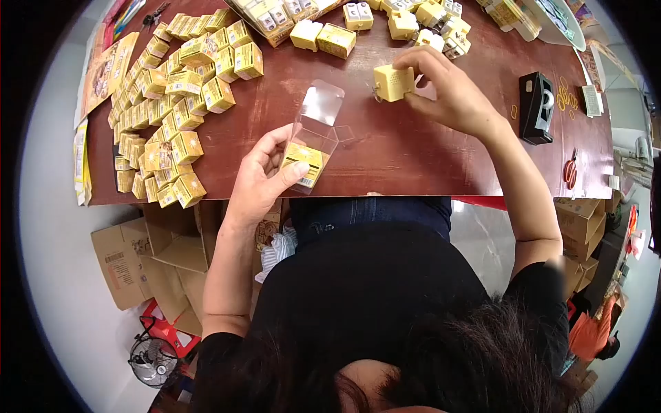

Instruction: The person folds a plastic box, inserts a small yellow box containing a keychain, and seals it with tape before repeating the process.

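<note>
A clear plastic box with its flaps open is in my left hand, thumb pressed on the small yellow printed box at its lower end. My right hand pinches a small yellow case between thumb and fingers, above the table to the right of the clear box. A small metallic piece shows at the case's left side. Beyond my right hand lie several yellow and white cases. Two yellow pieces, one a printed box, stand left of them.
Many yellow printed boxes cover the left of the red table. At the right are a black tape dispenser, rubber bands and red scissors. Cardboard boxes and a fan stand below; another person is at lower right.
</note>
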`<move>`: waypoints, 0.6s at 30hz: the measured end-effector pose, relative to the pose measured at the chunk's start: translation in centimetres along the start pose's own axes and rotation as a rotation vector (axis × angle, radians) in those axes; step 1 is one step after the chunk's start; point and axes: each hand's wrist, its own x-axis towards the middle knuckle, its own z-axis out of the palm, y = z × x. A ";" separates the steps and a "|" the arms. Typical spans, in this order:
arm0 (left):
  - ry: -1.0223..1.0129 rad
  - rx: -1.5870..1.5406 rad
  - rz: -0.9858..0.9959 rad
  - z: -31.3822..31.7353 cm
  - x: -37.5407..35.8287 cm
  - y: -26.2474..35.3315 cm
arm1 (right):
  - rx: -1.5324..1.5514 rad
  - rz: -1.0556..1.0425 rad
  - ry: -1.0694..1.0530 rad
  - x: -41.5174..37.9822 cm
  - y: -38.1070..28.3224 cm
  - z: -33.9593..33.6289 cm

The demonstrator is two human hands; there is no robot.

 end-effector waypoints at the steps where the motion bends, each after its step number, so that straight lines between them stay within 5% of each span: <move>1: -0.002 -0.001 0.000 -0.3 -0.2 -0.3 | -0.117 -0.021 -0.002 -0.4 0.7 0.8; 3: 0.030 -0.037 -0.022 -0.8 -0.3 -0.7 | -0.143 0.021 0.015 -1.0 1.0 1.8; 5: 0.035 -0.021 -0.013 -0.8 -0.4 -0.7 | -0.428 -0.257 0.106 -1.6 1.2 2.2; 10: 0.046 0.007 -0.002 -0.7 -0.2 -0.4 | -0.450 -0.257 -0.095 -2.8 0.3 2.1; 13: 0.006 -0.002 -0.012 -0.7 0.1 -0.5 | -0.200 -0.034 -0.059 -2.0 -1.1 1.7; 18: -0.015 0.032 0.020 -0.2 -0.1 0.3 | -0.366 0.073 -0.470 0.8 -2.2 -0.1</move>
